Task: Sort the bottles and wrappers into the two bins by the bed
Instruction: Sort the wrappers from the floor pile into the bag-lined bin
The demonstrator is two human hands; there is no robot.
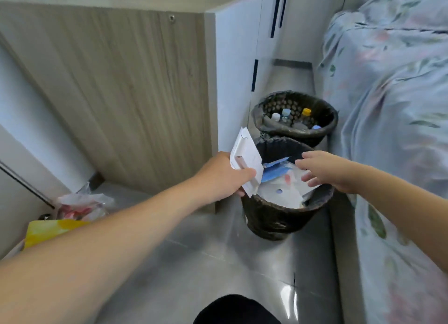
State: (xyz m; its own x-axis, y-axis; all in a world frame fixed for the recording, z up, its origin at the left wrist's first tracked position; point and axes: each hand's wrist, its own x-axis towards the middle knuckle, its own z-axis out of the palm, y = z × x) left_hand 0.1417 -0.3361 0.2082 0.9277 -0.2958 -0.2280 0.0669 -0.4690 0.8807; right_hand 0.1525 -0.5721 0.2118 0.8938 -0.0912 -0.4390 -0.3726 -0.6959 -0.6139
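The left hand (pixel 225 176) pinches a white paper wrapper (pixel 246 162), long axis upright, at the nine o'clock rim of the near bin (pixel 278 217). The right hand (pixel 324 171) hovers spread at three o'clock. Bottles sit in the far bin (pixel 322 132).

Both bare forearms reach forward and slightly inward. The left hand (pixel 221 176) has its thumb and fingers (pixel 247 173) curled in a pinch. The right hand (pixel 329 172) is palm down, fingers straight and spread.
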